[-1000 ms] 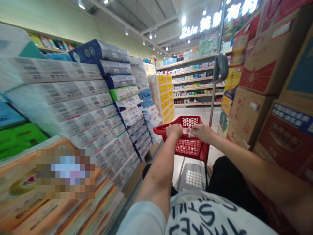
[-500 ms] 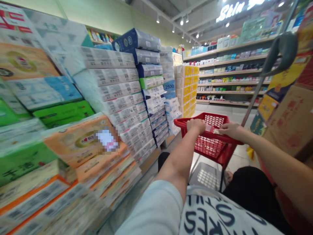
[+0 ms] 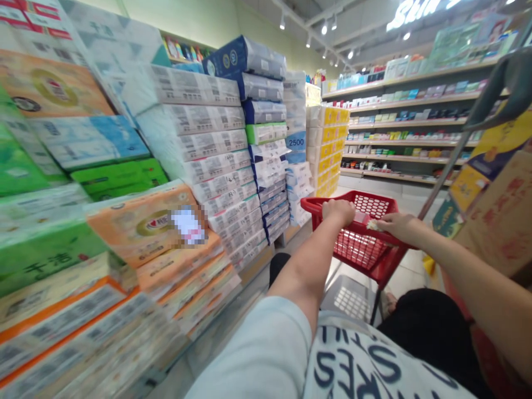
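A red plastic shopping cart [image 3: 359, 246] stands right in front of me, with its open basket facing away. My left hand [image 3: 338, 211] is closed around the left part of the cart's red handle [image 3: 312, 205]. Farther right, my right hand [image 3: 401, 224] rests on the same handle with its fingers closed. A small crumpled whitish scrap [image 3: 373, 225] pokes out at the right fingertips; its kind is unclear. Below the basket shows a grey lower rack [image 3: 349, 302].
Tall stacks of wrapped tissue packs [image 3: 216, 144] line the left side, orange packs [image 3: 145, 221] nearest. Cardboard boxes [image 3: 499, 210] and a metal pole [image 3: 440, 174] with a grey loop [image 3: 494, 94] stand on the right. Stocked shelves [image 3: 407, 122] cross the far end.
The view has turned slightly left, so the stacks and shelves appear shifted right. Both hands keep their places on the cart handle.
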Demonstrator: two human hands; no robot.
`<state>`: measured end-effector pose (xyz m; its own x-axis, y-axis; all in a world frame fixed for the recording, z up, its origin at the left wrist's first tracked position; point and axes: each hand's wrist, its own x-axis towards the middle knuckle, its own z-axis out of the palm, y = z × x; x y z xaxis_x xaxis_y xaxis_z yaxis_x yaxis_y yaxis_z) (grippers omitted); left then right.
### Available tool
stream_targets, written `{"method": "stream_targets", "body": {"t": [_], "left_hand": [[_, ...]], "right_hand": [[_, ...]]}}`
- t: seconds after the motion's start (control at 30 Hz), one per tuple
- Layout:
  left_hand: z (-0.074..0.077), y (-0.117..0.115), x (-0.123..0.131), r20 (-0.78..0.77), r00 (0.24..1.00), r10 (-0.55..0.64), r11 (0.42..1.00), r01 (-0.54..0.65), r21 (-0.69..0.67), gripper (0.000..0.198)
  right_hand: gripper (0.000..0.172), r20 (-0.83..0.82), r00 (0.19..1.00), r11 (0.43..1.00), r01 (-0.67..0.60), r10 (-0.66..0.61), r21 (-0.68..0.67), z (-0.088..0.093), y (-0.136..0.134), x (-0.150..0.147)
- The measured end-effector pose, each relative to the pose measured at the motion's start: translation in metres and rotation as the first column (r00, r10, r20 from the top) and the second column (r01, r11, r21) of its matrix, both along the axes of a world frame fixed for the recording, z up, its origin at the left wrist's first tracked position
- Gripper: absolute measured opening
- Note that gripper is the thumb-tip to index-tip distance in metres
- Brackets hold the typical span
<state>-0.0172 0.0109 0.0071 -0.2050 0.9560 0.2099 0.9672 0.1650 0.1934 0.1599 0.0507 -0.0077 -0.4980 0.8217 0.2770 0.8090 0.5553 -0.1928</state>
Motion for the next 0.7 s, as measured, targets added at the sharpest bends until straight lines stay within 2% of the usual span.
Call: {"method": "stream_targets", "body": {"t": [0.07,0.1,0.17,0.2,0.27,0.33,0.4,0.47,0.53,0.57,0.6,0.7], "left_hand": [[-0.001,0.000,0.000,0.000,1.000,-0.006,1.000,0.006,0.004,0.052],[-0.001,0.000,-0.001,-0.002,1.000,-0.007,1.000,0.007,0.004,0.052],[-0.001,0.001,-0.001,-0.006,1.000,-0.004,1.000,0.004,0.000,0.052],[0.000,0.002,-0.002,-0.007,1.000,-0.002,1.000,0.002,-0.003,0.052],[0.001,0.003,-0.003,-0.001,1.000,0.001,1.000,-0.001,-0.012,0.053],[0.001,0.003,-0.003,0.010,1.000,0.000,1.000,0.001,-0.020,0.053],[0.001,0.002,-0.003,0.016,1.000,-0.001,1.000,0.001,-0.019,0.054],[0.001,0.002,-0.003,0.011,1.000,-0.001,1.000,0.001,-0.010,0.054],[0.000,0.002,-0.004,-0.006,1.000,-0.008,1.000,0.008,0.000,0.054],[0.000,0.002,-0.005,-0.019,1.000,-0.010,1.000,0.010,0.004,0.054],[0.000,0.003,-0.007,-0.032,0.999,-0.010,1.000,0.010,0.006,0.054],[0.002,0.006,-0.013,-0.055,0.998,-0.011,1.000,0.012,0.016,0.054]], "right_hand": [[0.031,0.049,0.999,0.997,-0.006,0.009,-0.076,0.000,-0.002,0.000],[0.031,0.051,0.999,0.999,-0.009,0.012,-0.050,-0.003,-0.007,0.002],[0.032,0.000,0.999,0.986,-0.044,0.045,0.163,-0.011,-0.023,0.005],[0.032,-0.022,0.997,0.958,-0.066,0.075,0.281,-0.015,-0.031,0.006],[0.033,-0.031,0.996,0.915,-0.064,0.084,0.399,-0.020,-0.040,0.008],[0.034,0.023,1.000,0.940,-0.017,0.009,0.340,-0.017,-0.037,0.006],[0.034,0.128,0.991,0.983,0.021,-0.045,0.184,-0.007,-0.025,0.002],[0.031,0.185,0.983,0.997,-0.029,0.016,0.069,0.003,-0.014,-0.004],[0.036,0.192,0.979,0.996,0.081,-0.072,-0.036,0.008,-0.012,-0.008],[0.038,0.181,0.980,0.994,0.095,-0.085,-0.045,0.008,-0.016,-0.010],[0.039,0.141,0.985,0.995,0.104,-0.104,0.006,0.006,-0.022,-0.011],[0.041,-0.008,0.984,0.951,0.175,-0.179,0.256,-0.004,-0.044,-0.017]]}}
